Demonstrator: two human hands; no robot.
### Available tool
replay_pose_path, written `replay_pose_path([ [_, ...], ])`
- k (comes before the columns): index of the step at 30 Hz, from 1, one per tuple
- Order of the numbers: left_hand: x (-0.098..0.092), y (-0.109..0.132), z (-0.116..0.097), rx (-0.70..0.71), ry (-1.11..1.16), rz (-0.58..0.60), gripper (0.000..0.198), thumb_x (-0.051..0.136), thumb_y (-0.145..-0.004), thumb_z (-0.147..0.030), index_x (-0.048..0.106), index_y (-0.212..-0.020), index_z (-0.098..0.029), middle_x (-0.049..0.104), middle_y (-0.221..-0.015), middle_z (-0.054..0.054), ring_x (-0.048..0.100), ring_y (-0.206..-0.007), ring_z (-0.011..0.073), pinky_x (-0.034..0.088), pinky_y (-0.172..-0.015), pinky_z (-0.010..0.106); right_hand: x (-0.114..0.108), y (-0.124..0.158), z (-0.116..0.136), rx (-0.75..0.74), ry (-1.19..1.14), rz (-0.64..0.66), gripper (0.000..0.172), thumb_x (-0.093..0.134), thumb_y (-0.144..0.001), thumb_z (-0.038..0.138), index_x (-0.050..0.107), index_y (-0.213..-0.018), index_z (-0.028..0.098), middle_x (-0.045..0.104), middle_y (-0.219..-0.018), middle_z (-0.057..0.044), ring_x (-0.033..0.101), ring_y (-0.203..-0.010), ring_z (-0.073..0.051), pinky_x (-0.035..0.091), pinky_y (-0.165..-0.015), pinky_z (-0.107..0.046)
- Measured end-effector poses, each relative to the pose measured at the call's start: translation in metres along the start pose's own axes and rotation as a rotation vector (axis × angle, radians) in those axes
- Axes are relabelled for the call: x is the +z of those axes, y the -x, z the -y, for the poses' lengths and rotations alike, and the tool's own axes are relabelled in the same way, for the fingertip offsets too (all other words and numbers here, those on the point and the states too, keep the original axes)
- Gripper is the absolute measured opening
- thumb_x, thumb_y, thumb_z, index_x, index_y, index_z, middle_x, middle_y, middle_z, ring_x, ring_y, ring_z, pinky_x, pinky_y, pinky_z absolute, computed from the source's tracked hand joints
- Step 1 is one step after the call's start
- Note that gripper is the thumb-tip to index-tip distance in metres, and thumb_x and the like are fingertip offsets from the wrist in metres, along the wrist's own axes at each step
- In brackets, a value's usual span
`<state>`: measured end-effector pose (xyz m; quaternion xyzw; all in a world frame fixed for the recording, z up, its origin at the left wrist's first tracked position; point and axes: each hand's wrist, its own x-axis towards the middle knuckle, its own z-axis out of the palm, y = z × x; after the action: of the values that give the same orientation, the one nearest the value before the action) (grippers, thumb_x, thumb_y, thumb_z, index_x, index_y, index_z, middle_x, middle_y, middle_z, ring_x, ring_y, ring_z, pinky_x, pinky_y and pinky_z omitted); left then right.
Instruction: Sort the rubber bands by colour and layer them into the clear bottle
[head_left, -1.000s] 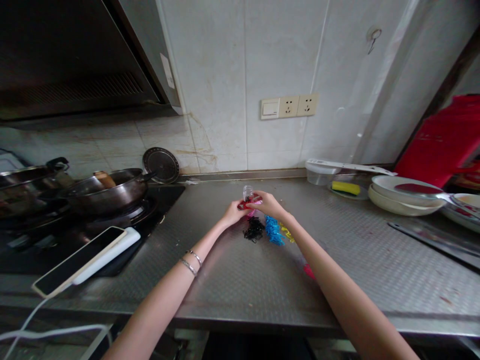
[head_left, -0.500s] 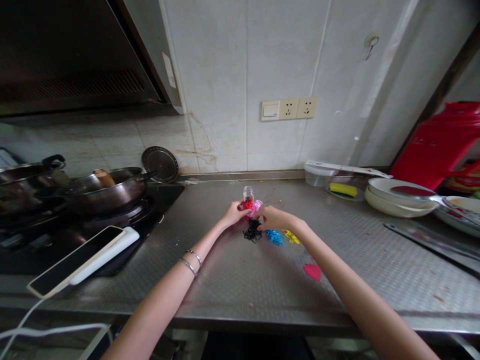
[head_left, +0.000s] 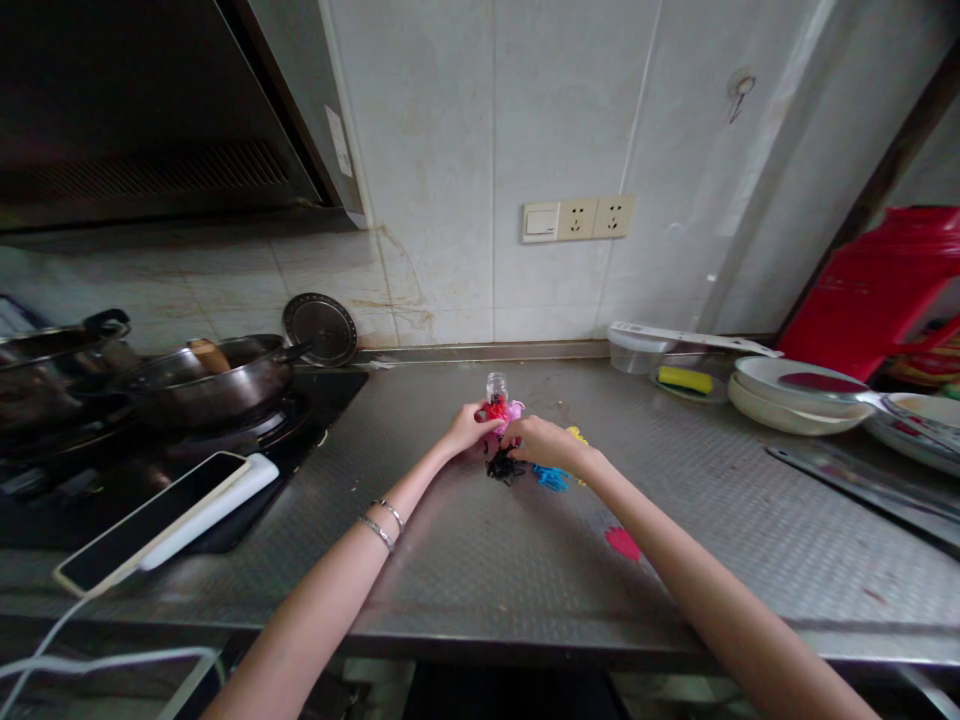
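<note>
On the metal counter, a small clear jar [head_left: 496, 384] stands with red and black bits in it. My left hand [head_left: 471, 428] is closed around the red and pink things at the jar's lower part. My right hand [head_left: 541, 440] is just right of it, over a pile of black bands [head_left: 503, 466], fingers bent down and pressed together; what they pinch is too small to make out. A blue pile [head_left: 552, 477] lies right of the black one. Behind my right hand, a yellow pile [head_left: 578, 436] is partly hidden. A pink-red piece [head_left: 622, 543] lies nearer the front edge.
At the left are a stove with pans [head_left: 217, 385] and a phone [head_left: 154, 520] on a white block. White bowls [head_left: 795, 400], a yellow sponge [head_left: 685, 380], a plastic tub [head_left: 637, 352], a knife [head_left: 862, 490] and a red flask [head_left: 862, 290] stand or lie at the right.
My right hand has shifted slightly left and covers more of the yellow pile's near part. The left hand keeps its place at the jar.
</note>
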<state>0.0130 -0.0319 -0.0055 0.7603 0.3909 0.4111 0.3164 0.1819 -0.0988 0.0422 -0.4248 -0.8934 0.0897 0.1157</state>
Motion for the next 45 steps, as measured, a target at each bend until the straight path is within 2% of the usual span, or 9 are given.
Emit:
replay_pose_path([
  [6,-0.001,0.0,0.0,-0.025,-0.04,0.007,0.042,0.064,-0.066,-0.03,0.06,-0.102,-0.009,0.066,-0.089,0.008,0.057,-0.075,0.0173,0.043,-0.069,0.027,0.001,-0.003,-0.009,-0.054,-0.186,-0.097,0.02,0.057,-0.067,0.017,0.069,-0.084,0.018,0.067,-0.079,-0.003,0.058,-0.071,-0.014,0.042,-0.067,-0.022],
  [13,-0.001,-0.001,0.003,-0.006,0.0,0.023,0.04,0.063,-0.066,-0.029,0.061,-0.102,-0.01,0.066,-0.089,0.007,0.057,-0.076,0.017,0.043,-0.07,0.026,-0.004,-0.002,-0.011,-0.002,-0.365,-0.189,0.02,0.06,-0.065,0.019,0.069,-0.082,0.016,0.067,-0.075,-0.003,0.058,-0.067,-0.012,0.044,-0.064,-0.022],
  [19,-0.002,0.001,-0.003,0.005,0.006,0.054,0.039,0.061,-0.067,-0.029,0.061,-0.102,-0.012,0.067,-0.089,0.006,0.058,-0.076,0.0165,0.043,-0.069,0.026,-0.028,-0.008,-0.006,0.01,-0.506,-0.269,0.02,0.057,-0.068,0.022,0.068,-0.083,0.014,0.066,-0.071,-0.002,0.058,-0.063,-0.012,0.046,-0.06,-0.022],
  [22,-0.003,0.003,-0.008,-0.002,-0.035,0.042,0.035,0.06,-0.067,-0.03,0.062,-0.098,-0.013,0.067,-0.084,0.004,0.058,-0.073,0.016,0.043,-0.069,0.026,-0.043,-0.018,-0.01,0.009,-0.575,-0.343,0.022,0.059,-0.067,0.025,0.067,-0.083,0.013,0.067,-0.074,-0.004,0.059,-0.065,-0.013,0.047,-0.061,-0.023],
  [26,-0.003,0.004,-0.01,-0.014,-0.075,0.023,0.035,0.06,-0.067,-0.029,0.062,-0.098,-0.014,0.066,-0.089,0.004,0.058,-0.078,0.0169,0.042,-0.071,0.026,-0.058,-0.035,-0.019,0.035,-0.606,-0.451,0.023,0.059,-0.067,0.026,0.066,-0.083,0.011,0.066,-0.07,-0.005,0.059,-0.061,-0.012,0.047,-0.056,-0.023],
  [29,-0.002,0.003,-0.007,0.007,-0.07,0.02,0.036,0.06,-0.067,-0.03,0.062,-0.1,-0.015,0.066,-0.091,0.004,0.058,-0.078,0.0164,0.041,-0.07,0.026,-0.061,-0.049,-0.023,0.048,-0.596,-0.505,0.024,0.06,-0.066,0.026,0.066,-0.083,0.01,0.065,-0.067,-0.005,0.059,-0.059,-0.012,0.047,-0.055,-0.022],
  [35,-0.002,0.004,-0.007,0.007,-0.056,0.03,0.036,0.059,-0.068,-0.032,0.062,-0.099,-0.013,0.066,-0.086,0.004,0.056,-0.073,0.0152,0.041,-0.068,0.025,-0.065,-0.065,-0.021,0.019,-0.449,-0.566,0.022,0.06,-0.067,0.025,0.067,-0.082,0.011,0.066,-0.071,-0.005,0.058,-0.063,-0.013,0.046,-0.06,-0.023],
  [45,-0.002,0.006,-0.011,-0.005,-0.03,0.03,0.036,0.059,-0.068,-0.032,0.061,-0.097,-0.012,0.065,-0.086,0.005,0.056,-0.072,0.015,0.041,-0.068,0.025,-0.069,-0.064,-0.011,-0.053,-0.152,-0.523,0.017,0.056,-0.068,0.015,0.068,-0.08,0.013,0.066,-0.075,-0.004,0.057,-0.066,-0.011,0.043,-0.064,-0.021],
])
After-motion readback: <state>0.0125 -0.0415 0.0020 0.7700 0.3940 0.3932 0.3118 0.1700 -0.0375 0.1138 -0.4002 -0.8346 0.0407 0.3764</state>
